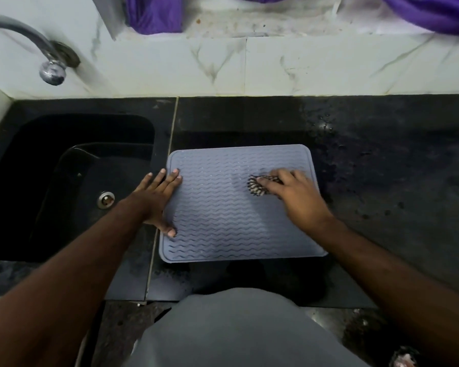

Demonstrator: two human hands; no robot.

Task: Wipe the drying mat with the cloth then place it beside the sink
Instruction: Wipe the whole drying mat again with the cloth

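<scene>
Left hand [158, 201] flat, fingers spread, pinning grey wavy-ribbed silicone mat [223, 221]; right hand [294, 193] clutching striped cloth [257, 185], blurred. Mat likely floppy, grippy; lift by edge.

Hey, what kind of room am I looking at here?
Most likely a home kitchen: a black sink with a tap above it, a dark stone counter against marbled wall tiles, and a grey drying mat being wiped with a cloth.
</scene>
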